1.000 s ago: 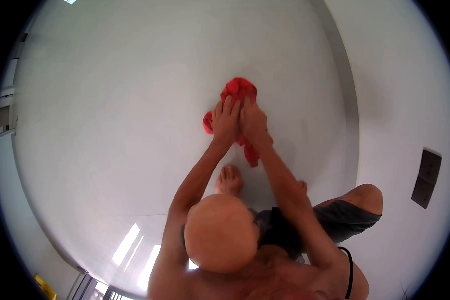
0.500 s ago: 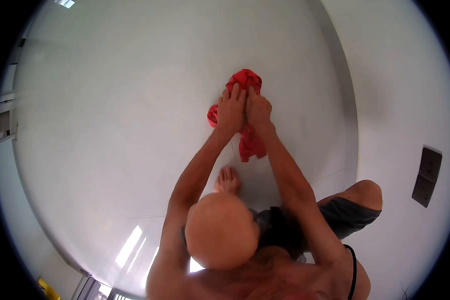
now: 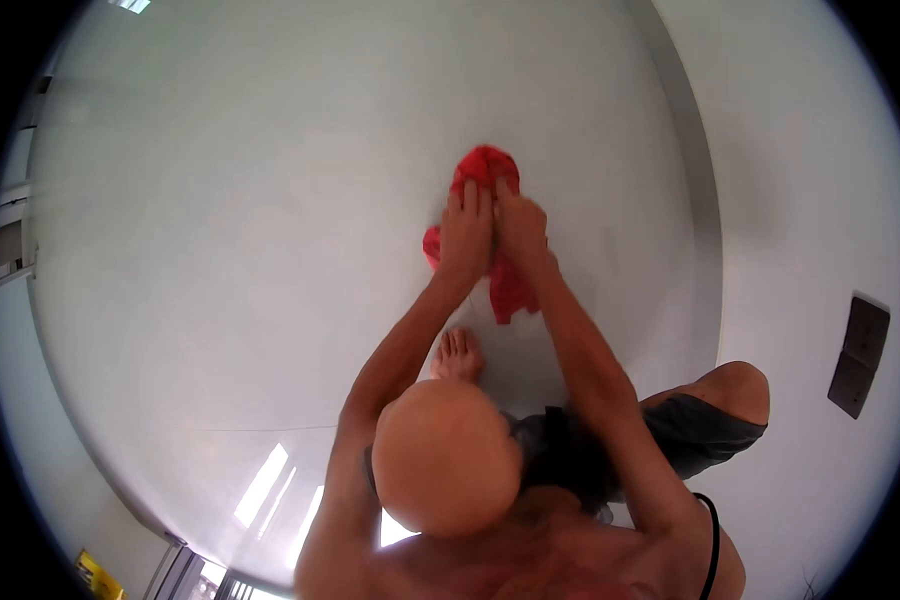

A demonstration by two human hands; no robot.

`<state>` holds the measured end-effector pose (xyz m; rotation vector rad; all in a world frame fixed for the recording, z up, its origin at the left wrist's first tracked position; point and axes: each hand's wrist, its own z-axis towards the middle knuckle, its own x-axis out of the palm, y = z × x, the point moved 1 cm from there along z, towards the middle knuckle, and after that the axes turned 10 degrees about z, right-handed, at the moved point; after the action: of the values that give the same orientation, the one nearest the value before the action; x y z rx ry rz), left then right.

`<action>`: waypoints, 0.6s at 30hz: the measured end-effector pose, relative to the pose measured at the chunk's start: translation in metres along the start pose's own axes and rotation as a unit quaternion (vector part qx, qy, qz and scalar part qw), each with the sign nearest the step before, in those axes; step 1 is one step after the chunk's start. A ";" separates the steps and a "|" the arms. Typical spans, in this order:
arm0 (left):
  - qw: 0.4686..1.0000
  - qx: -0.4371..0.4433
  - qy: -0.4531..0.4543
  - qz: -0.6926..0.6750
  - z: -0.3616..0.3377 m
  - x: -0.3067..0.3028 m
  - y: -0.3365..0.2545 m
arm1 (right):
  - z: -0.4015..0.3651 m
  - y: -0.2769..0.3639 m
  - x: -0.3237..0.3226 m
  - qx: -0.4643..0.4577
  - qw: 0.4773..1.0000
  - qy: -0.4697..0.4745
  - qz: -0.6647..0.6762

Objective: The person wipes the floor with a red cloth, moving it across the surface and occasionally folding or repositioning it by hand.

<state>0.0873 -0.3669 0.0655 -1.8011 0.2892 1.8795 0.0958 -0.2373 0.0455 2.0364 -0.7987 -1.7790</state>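
We press our left hand (image 3: pixel 466 236) and right hand (image 3: pixel 521 228) side by side onto the crumpled red cloth (image 3: pixel 486 164), which lies on the glossy pale floor (image 3: pixel 270 240) ahead of our bare foot (image 3: pixel 458 354). Our left fingers point forward over the fabric, probably to spread the push; whether our right fingers also pinch a fold, we cannot tell.

Apparently a home: glossy pale floor (image 3: pixel 270 250), grey skirting (image 3: pixel 707 220), dark wall plates (image 3: pixel 859 355), bare foot (image 3: pixel 457 355).
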 end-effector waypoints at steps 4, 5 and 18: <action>0.996 0.077 -0.031 0.036 -0.078 0.031 -0.005 | -0.083 0.016 0.009 0.016 0.999 -0.029 -0.012; 0.995 0.085 -0.033 0.040 -0.083 0.028 -0.006 | -0.078 0.017 0.012 0.002 0.999 -0.042 -0.005; 0.993 0.095 -0.037 0.063 -0.081 0.025 -0.005 | -0.065 0.013 0.012 0.002 1.000 -0.025 0.020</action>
<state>0.1608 -0.3971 0.0340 -1.6172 0.5475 1.9287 0.1576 -0.2626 0.0548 1.9734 -0.8523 -1.8135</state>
